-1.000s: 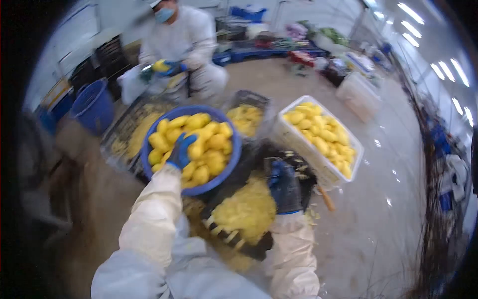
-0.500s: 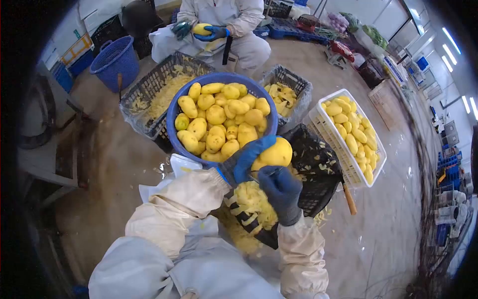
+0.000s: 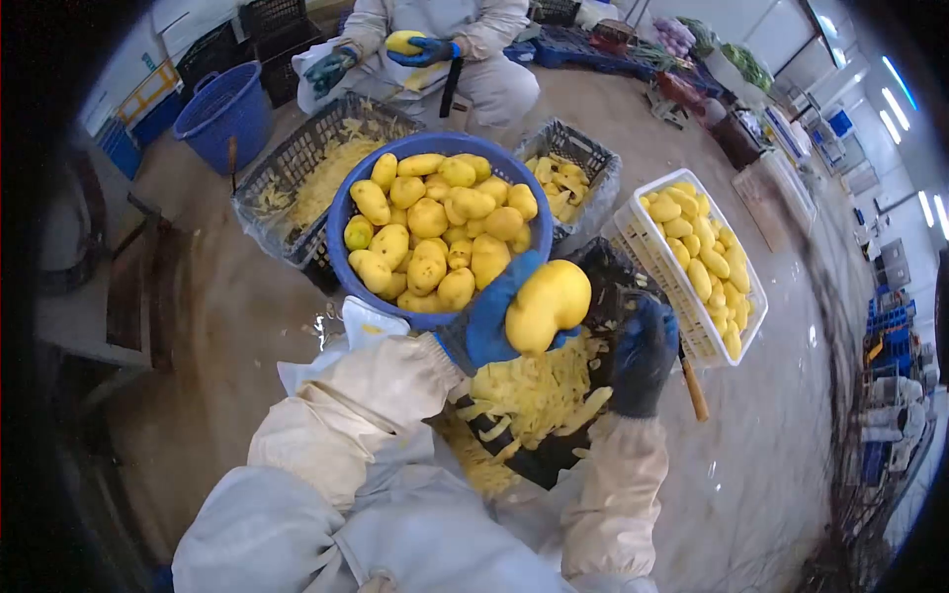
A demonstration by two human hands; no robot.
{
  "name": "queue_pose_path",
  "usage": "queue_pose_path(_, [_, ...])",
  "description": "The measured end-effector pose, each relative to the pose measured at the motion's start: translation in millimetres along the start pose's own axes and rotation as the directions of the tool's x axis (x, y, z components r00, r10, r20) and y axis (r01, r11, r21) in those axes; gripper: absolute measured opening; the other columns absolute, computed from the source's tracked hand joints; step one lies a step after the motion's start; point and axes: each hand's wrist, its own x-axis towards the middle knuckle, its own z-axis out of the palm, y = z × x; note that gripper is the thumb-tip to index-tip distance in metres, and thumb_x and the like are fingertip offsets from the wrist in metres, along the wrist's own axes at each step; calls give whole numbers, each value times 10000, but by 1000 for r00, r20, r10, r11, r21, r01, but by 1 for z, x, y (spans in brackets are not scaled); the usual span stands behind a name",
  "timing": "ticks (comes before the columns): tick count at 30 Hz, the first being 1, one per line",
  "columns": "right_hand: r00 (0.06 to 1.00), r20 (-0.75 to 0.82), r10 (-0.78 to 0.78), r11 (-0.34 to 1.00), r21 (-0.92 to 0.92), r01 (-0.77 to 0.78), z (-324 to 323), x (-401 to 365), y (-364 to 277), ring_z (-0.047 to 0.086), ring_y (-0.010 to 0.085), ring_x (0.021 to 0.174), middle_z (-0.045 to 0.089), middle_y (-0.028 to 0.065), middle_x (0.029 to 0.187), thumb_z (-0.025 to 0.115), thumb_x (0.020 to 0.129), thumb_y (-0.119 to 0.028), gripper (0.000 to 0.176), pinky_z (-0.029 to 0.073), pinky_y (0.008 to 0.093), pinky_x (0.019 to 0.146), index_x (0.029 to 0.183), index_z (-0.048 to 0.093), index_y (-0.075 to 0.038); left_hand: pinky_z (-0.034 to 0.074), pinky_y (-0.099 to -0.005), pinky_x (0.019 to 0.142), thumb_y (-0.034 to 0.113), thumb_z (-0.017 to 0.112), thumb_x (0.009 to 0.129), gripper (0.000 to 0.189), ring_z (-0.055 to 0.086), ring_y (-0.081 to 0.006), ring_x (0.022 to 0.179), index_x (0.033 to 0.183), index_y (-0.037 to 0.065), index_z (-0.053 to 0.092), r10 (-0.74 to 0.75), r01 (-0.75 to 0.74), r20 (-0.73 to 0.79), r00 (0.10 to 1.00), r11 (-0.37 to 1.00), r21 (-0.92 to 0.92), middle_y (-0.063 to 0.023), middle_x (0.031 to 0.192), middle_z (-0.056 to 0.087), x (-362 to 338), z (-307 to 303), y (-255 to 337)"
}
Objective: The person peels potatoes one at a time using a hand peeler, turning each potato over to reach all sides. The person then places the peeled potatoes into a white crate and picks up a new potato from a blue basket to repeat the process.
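In my blue-gloved left hand [image 3: 494, 308] rests a peeled yellow potato [image 3: 549, 306], held over a dark crate [image 3: 524, 460] heaped with peelings [image 3: 534, 390]. My right hand [image 3: 643, 356], in a dark blue glove, is closed near the crate's right side, apart from the potato; whatever its fingers hold is hidden. Just beyond my left hand stands a blue basin [image 3: 341, 232] full of potatoes [image 3: 428, 217]. To the right of my right hand, a white crate [image 3: 682, 336] holds peeled potatoes [image 3: 697, 247].
A wooden handle [image 3: 695, 390] sticks out beside the dark crate. Across from me a seated person [image 3: 465, 79] holds a potato [image 3: 403, 42] in a gloved hand. Lined crates with peelings [image 3: 331, 183] flank the basin. A blue basket [image 3: 225, 124] stands at left.
My right hand has moved away from the potato, to the right. The potato is now turned more upright in my left hand. The person opposite has lowered one hand from their potato.
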Motion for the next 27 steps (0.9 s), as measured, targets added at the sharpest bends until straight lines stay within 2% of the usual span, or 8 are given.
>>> queue_pose_path(2, [686,494,533,282,661,-695,-3,-13,-44,595,176,686,617,93,768,626,866,-123,164,485,317,662,995,618,-22,554,-462,809,381,479,963,514,586,-346,1056,1335,34,406,102,-104,-176,979,995,1,-202,1219,547,-1,2,-8])
queue_pose_path(5, [965,257,55,810,554,-194,16,-28,-76,581,114,627,633,55,724,673,825,-85,112,454,246,569,913,640,-23,535,-460,851,300,466,975,442,597,-331,1036,1311,15,435,675,-122,316,667,-320,940,-157,1208,563,-21,-23,-33])
queue_pose_path(9, [740,459,492,317,697,-643,10,-9,-20,551,76,607,587,1,684,636,848,-75,66,421,205,514,904,647,-43,527,-390,858,302,426,984,446,608,-279,1039,1311,-1,435,-12,21,-151,988,998,58,-156,1211,567,0,33,-11])
queue_pose_path(14, [906,194,376,850,319,-420,35,-38,55,483,45,580,572,-21,773,561,919,-146,132,388,183,489,844,609,-50,565,-393,700,416,537,921,493,666,-281,845,1211,18,530,-37,124,-283,959,947,296,-173,1053,648,-1,62,-11])
queue_pose_path(16, [571,528,628,-235,829,-508,19,-14,32,478,39,578,558,-33,760,553,929,-161,128,372,165,484,875,609,-59,567,-391,681,411,548,914,498,668,-283,815,1214,13,525,-7,54,-349,937,991,125,-169,1036,652,1,71,-12])
queue_pose_path(24, [928,218,301,900,257,-353,2,-10,2,527,69,681,579,-6,805,553,889,-84,102,428,185,594,944,612,-21,355,-339,1037,380,495,922,623,469,-177,1206,1391,1,338,84,90,-209,974,708,700,-127,1291,503,0,77,-16])
queue_pose_path(25, [639,346,687,217,741,-635,7,-11,11,521,65,569,598,5,712,603,890,-148,119,401,186,509,836,644,-50,359,-332,1039,387,555,898,662,483,-188,1191,1395,7,340,89,71,-189,978,711,699,-121,1291,503,-2,77,-16])
queue_pose_path(27, [845,59,531,623,649,-436,37,-43,62,594,114,705,633,50,792,603,877,-73,90,488,224,661,937,667,-52,362,-324,1041,394,614,873,705,498,-199,1176,1399,13,342,71,68,-166,984,706,705,-115,1291,502,0,78,-12])
